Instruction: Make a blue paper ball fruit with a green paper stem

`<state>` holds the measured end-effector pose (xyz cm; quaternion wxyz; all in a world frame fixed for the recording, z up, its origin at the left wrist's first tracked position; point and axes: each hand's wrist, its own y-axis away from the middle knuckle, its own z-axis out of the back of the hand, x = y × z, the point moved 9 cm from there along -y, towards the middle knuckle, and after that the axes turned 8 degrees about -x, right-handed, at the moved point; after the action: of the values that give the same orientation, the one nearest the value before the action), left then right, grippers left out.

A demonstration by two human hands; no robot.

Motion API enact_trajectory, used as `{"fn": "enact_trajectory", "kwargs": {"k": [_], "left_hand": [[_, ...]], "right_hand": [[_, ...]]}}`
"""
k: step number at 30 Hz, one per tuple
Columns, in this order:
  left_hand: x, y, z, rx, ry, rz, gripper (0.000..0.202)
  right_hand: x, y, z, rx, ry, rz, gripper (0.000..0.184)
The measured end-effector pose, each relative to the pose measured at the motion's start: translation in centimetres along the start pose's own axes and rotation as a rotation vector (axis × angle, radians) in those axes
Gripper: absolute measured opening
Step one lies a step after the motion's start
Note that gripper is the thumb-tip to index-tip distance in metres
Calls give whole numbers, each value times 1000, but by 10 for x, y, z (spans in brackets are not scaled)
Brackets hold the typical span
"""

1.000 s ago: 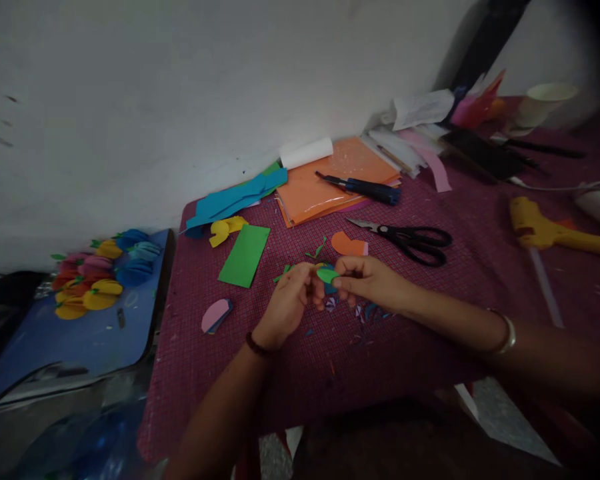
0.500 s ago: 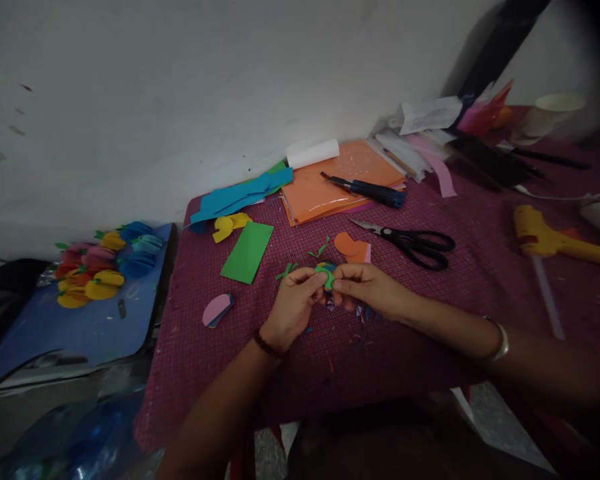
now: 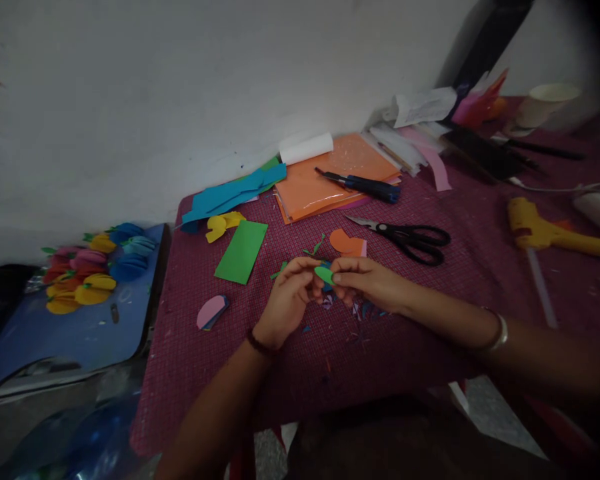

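Observation:
Over the middle of the table, a small oval green paper piece (image 3: 324,275) is between my two hands. My right hand (image 3: 373,283) pinches its right end between thumb and fingers. My left hand (image 3: 291,297) has its fingers curled closed at the left end; exactly how they grip it is partly hidden. A bit of blue and yellow shows behind the piece. Close by lie a green paper rectangle (image 3: 241,252), orange rounded paper cutouts (image 3: 347,242), and scissors (image 3: 409,239) with black handles. Left of my left hand rests a stack of pink and blue paper cutouts (image 3: 213,313).
Orange sheets (image 3: 305,193) at the back carry a utility knife (image 3: 370,187) and white roll (image 3: 306,148). Blue paper strips (image 3: 235,190) and yellow cutouts (image 3: 223,225) lie left. A yellow glue gun (image 3: 535,227) lies right. Colourful paper shapes (image 3: 96,289) sit on a blue surface (image 3: 80,340).
The green piece has turned and now shows as a narrower oval. My left thumb has drawn back from its face. The whole view has shifted slightly.

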<state>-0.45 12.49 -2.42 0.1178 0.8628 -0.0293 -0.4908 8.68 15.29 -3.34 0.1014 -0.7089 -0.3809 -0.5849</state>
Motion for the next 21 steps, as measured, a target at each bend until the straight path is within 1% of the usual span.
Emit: {"fn": "enact_trajectory", "kwargs": {"k": [3,4,5,7,9,10,12,14,17,18,21], "left_hand": [[-15,3,-4,72,-156,-145,39],[-22,6,-7,106,-241,-209,43],[-29,8,-10,144,-342,-281,43],[-42,14,-17,206,-545,-425,30],[-50,18,-19,216,-672,-532,15],[-53,18,-19,207,-698,-556,10],[-52,16,-15,171,-709,-548,5],[-48,13,-11,133,-699,-504,2],[-42,9,-5,68,-664,-445,8],[-42,8,-4,51,-656,-438,10],[-40,8,-5,29,-658,-427,14]], "right_hand": [[-6,2,-6,92,-72,-74,19],[-8,2,-7,114,-89,-101,18],[-10,3,-8,132,-100,-122,17],[-10,4,-8,155,-97,-143,15],[-10,5,-9,178,-77,-146,14],[-9,6,-9,183,-64,-146,14],[-6,6,-8,165,-44,-127,14],[0,6,-4,109,-14,-70,18],[11,5,0,33,72,48,30],[13,5,1,15,110,76,31],[15,4,4,-39,220,119,25]]}}
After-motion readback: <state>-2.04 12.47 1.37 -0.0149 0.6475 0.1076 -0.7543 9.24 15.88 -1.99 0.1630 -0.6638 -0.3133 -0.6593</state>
